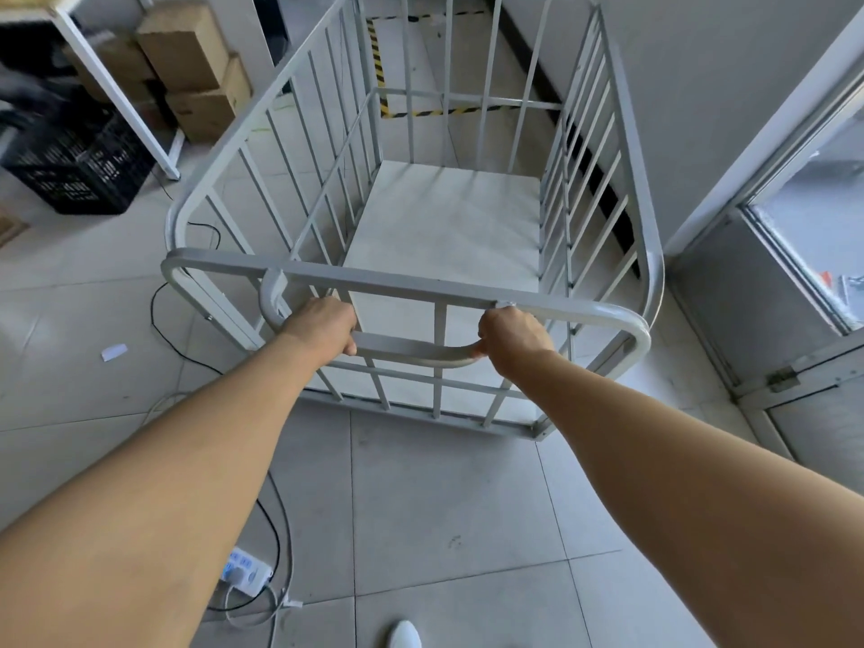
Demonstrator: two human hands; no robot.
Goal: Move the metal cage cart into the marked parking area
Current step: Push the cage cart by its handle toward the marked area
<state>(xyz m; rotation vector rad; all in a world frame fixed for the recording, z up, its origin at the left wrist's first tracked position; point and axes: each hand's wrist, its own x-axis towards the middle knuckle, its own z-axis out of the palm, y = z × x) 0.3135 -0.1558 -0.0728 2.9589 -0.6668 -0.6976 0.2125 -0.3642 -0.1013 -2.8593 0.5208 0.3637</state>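
Note:
A grey metal cage cart (622,147) with barred sides and a pale flat floor stands on the tiled floor straight ahead of me. Nothing lies inside it. A curved push handle (411,350) runs across its near side. My left hand (322,327) is wrapped around the handle's left part and my right hand (512,336) around its right end. Beyond the cart's far end, yellow-and-black striped tape (378,63) marks a parking area on the floor, seen through the bars next to the right wall.
Cardboard boxes (187,53) and a black plastic crate (79,175) sit at the left behind a white shelf leg (117,95). A power strip (245,570) and cables (163,334) lie on the floor at my left. A wall and a metal door frame (785,381) close the right side.

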